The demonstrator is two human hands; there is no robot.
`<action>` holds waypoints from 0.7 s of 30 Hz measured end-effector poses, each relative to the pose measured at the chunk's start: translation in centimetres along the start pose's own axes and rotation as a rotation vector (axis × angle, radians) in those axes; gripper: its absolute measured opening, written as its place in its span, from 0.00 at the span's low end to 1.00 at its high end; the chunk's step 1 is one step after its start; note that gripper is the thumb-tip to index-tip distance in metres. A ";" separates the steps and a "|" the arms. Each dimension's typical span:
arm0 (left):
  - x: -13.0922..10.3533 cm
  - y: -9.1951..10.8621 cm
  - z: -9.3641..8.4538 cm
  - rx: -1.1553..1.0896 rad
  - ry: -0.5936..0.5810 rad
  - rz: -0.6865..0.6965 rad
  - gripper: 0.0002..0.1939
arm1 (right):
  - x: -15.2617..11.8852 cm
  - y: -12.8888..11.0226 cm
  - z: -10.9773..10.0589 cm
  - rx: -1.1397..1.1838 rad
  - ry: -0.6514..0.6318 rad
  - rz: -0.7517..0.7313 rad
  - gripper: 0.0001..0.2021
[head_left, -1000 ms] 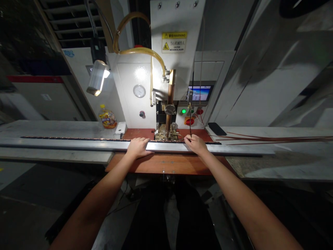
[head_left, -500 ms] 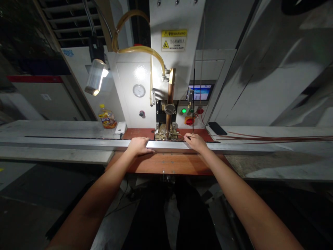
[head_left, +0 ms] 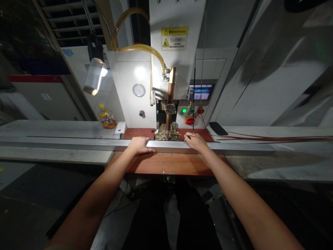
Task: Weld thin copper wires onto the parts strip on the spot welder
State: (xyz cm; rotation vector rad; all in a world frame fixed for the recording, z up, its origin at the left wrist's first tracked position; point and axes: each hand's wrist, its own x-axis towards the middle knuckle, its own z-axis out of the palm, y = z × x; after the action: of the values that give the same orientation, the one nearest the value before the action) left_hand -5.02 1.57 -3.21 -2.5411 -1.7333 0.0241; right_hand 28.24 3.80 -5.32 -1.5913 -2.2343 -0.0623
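Observation:
A long silver metal bar (head_left: 171, 147) lies across the bench in front of a welding-type machine. My left hand (head_left: 139, 145) rests over the bar left of the copper electrode (head_left: 170, 93), thumb on the near side and fingers over the top. To the right of the electrode, my right hand (head_left: 195, 141) is closed in a pinch at the bar's far edge; what its fingertips hold is too small to make out. A thin dark strip (head_left: 78, 138) runs along the back of the bar. The electrode's lower end meets a brass-coloured fixture (head_left: 166, 132) between my hands.
A lit lamp (head_left: 95, 76) hangs at the left. Behind the bar stand a yellow-capped bottle (head_left: 107, 117) and a white device (head_left: 120, 128). At the right are a black phone (head_left: 218, 128), thin copper-coloured rods (head_left: 275, 138) and a red-orange switch (head_left: 189, 120).
The picture on the machine's screen has changed. Both hands keep the same place and hold, and the view has shifted very slightly.

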 end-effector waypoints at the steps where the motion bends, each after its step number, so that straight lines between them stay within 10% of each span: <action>1: 0.0 0.0 0.0 -0.001 -0.001 0.005 0.43 | 0.0 0.0 0.0 -0.003 0.001 0.000 0.15; 21: 0.4 0.1 -0.3 -0.006 0.009 -0.001 0.42 | 1.1 -0.1 -0.8 0.042 -0.043 -0.048 0.18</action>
State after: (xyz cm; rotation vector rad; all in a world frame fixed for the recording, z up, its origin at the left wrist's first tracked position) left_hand -4.76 1.88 -2.89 -2.5406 -1.7334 0.0081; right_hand 28.08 4.51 -4.22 -1.5313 -2.2910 0.0050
